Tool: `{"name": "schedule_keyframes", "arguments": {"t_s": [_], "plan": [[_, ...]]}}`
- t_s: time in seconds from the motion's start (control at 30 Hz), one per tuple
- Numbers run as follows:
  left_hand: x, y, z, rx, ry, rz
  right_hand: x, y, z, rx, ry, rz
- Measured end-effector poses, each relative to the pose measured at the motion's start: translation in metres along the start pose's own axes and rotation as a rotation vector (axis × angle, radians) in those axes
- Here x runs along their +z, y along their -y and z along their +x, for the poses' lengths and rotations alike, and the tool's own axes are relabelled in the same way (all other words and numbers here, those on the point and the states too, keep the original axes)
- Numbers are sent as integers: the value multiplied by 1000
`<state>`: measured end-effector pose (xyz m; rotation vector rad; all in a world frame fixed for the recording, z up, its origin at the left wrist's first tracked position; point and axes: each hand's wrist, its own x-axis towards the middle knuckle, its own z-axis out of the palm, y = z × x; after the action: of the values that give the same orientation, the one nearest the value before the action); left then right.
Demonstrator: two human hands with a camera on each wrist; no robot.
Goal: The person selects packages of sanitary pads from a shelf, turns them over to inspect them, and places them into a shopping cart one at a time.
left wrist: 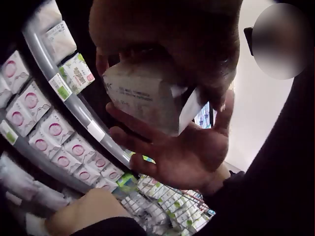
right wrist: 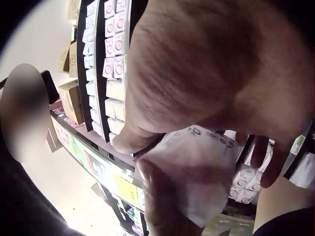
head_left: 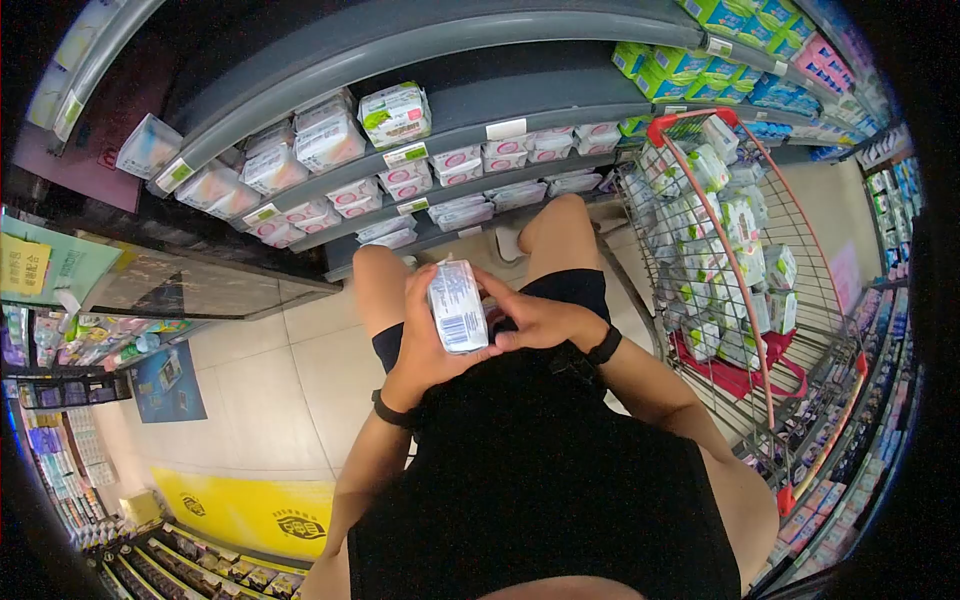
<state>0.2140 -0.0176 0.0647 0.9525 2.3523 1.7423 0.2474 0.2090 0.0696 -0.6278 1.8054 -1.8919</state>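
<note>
A white pack of sanitary pads (head_left: 457,305), with blue print and a barcode, is held in front of the lap in the head view. My left hand (head_left: 420,345) grips it from the left, its thumb along the lower edge. On the other side, my right hand (head_left: 545,322) touches the pack with its fingers spread and thumb near the lower corner. Seen from the left wrist, the right hand (left wrist: 182,155) lies beneath the pack (left wrist: 142,96) with relaxed fingers. In the right wrist view, the left thumb (right wrist: 160,196) presses on the wrapper (right wrist: 197,167).
Shelves (head_left: 470,120) with white packs stand ahead. One green-and-white pack (head_left: 395,115) sits on the upper shelf. To the right is a wire shopping cart (head_left: 750,290) filled with similar packs. A yellow floor sign (head_left: 245,510) lies behind on the left.
</note>
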Motion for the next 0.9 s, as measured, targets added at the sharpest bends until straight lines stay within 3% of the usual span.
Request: {"name": "schedule_keyframes", "arguments": {"t_s": [0.07,0.17,0.27,0.4,0.47,0.57,0.67,0.73,0.9], "plan": [[2,-4,2,25,-92,-12,4,-1,2,28,41,109],[7,2,1,-25,-147,-9,10,-8,7,-90,-56,-130],[12,-4,2,1,-29,144,12,11,9,-44,-241,-403],[18,-13,0,57,-4,145,4,22,2,-157,-317,-189],[18,-18,4,83,-63,30,-1,16,-10,-100,-274,-27],[11,-33,11,-97,0,-13,-13,6,-26,-154,-308,71],[21,-21,18,-30,149,-46,-17,1,-32,-254,-301,113],[31,-27,22,-60,123,-194,-12,-6,-30,-266,-402,-9],[43,-11,39,8,-2,-218,-15,7,-26,-309,-617,-322]]}}
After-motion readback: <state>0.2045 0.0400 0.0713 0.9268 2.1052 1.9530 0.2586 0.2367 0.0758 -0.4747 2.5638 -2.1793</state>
